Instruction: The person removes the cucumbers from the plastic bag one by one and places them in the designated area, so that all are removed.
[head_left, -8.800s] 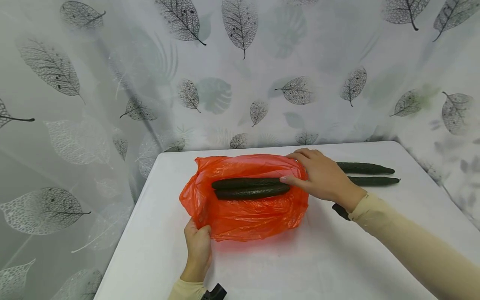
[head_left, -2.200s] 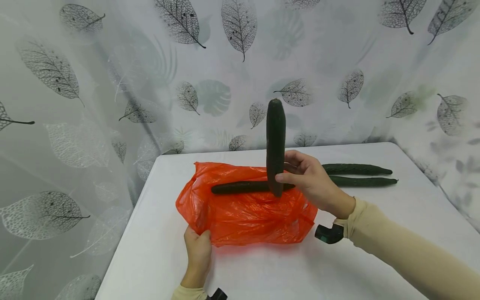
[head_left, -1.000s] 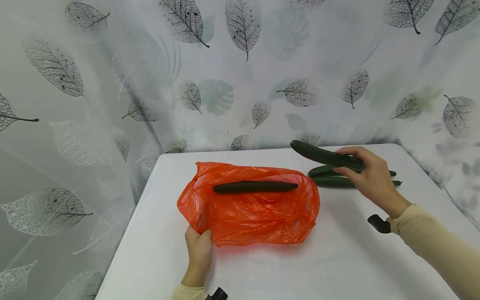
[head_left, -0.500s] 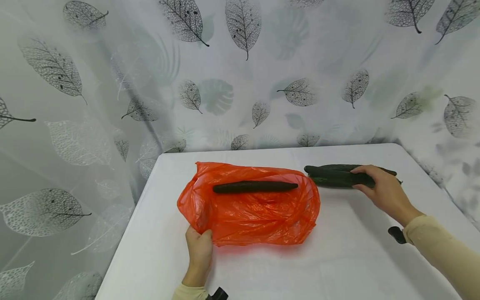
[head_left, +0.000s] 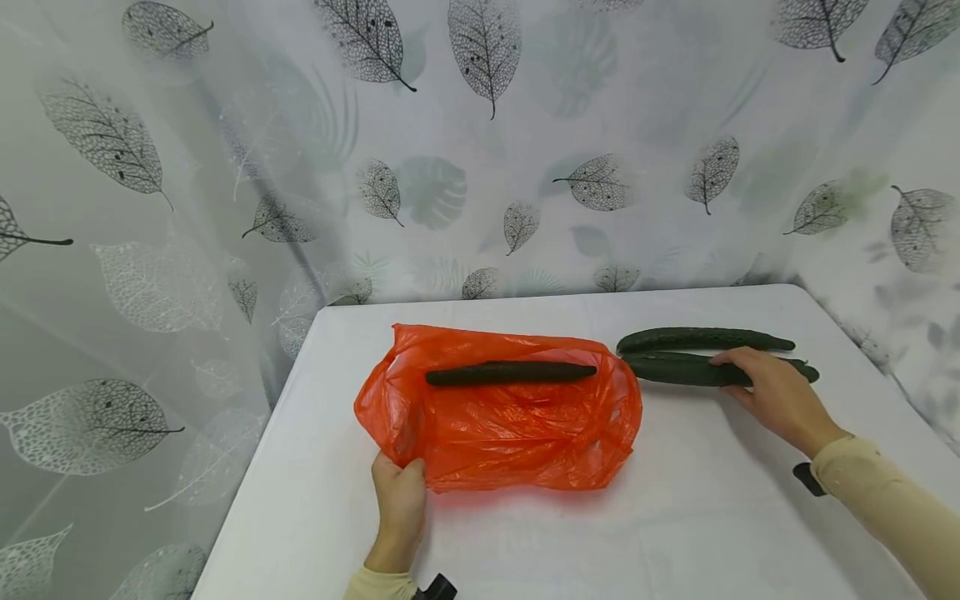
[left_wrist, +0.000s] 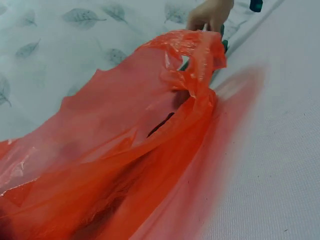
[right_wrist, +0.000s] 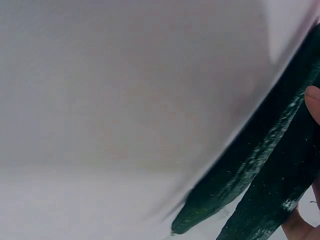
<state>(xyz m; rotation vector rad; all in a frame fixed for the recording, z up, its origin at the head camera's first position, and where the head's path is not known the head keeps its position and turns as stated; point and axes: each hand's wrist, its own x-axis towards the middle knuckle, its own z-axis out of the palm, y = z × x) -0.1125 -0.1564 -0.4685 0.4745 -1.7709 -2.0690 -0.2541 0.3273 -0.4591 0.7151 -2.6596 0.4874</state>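
Observation:
My left hand point(head_left: 399, 504) grips the near left corner of a red plastic bag point(head_left: 517, 437), which lies flattened on the table. One dark green cucumber point(head_left: 510, 373) lies lengthwise on the bag. At the right, my right hand point(head_left: 780, 398) holds a cucumber point(head_left: 675, 371) low over the table, fingers behind it and thumb in front. Right behind that lies another cucumber point(head_left: 697, 338). In the right wrist view, the held cucumber point(right_wrist: 280, 185) is between thumb and fingers, close alongside another cucumber point(right_wrist: 235, 170). The bag point(left_wrist: 125, 165) fills much of the left wrist view.
A white table point(head_left: 525, 542) bears everything. Behind it and at both sides hangs a pale curtain point(head_left: 480, 150) with leaf prints. The bag's right end comes close to the left ends of the cucumbers at the right.
My right hand has lifted one of two cucumbers off the bag, carried it right and lowered it among the cucumbers there, shifting slightly nearer just now. My left hand has kept its grip on the bag.

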